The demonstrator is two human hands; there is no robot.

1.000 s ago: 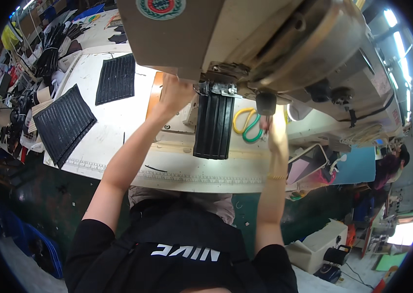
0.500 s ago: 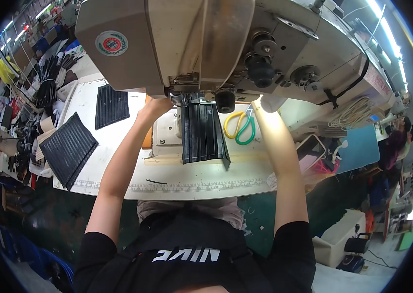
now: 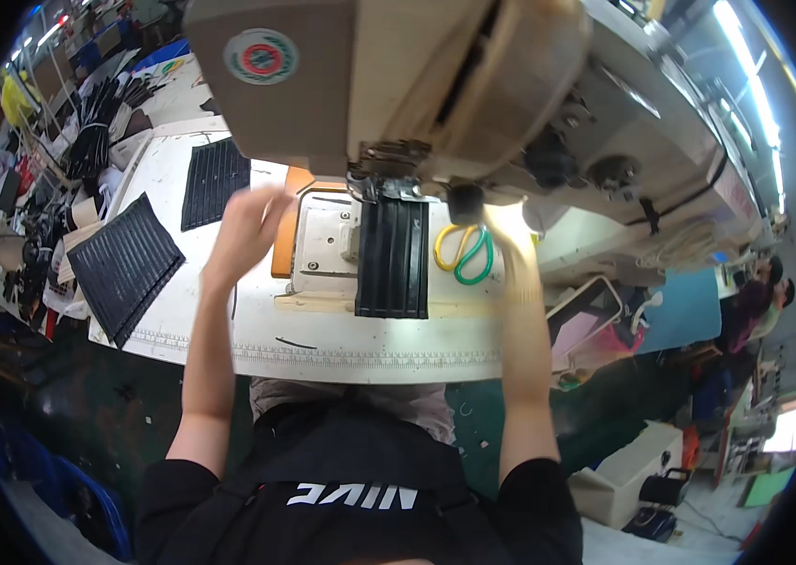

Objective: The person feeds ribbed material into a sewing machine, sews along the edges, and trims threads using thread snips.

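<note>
A black ribbed fabric piece lies under the needle area of a beige sewing machine, its near end reaching toward me over the bed. My left hand is raised left of the machine bed, off the fabric; it is blurred, with thumb and fingers apart and nothing seen in it. My right hand is right of the fabric, beside scissors with one yellow and one green handle. Glare and the machine head hide its fingers. At the left lie further black ribbed pieces, with another behind them.
A ruler strip runs along the table's front edge. A thin dark strip lies just behind it. On the right are a phone-like object, a coil of cord and a blue sheet. Other people sit at far right.
My left hand has left the needle area and come back to the left. My right forearm has shifted left. The near end of the fabric now lies flatter, and the view has tilted slightly.
</note>
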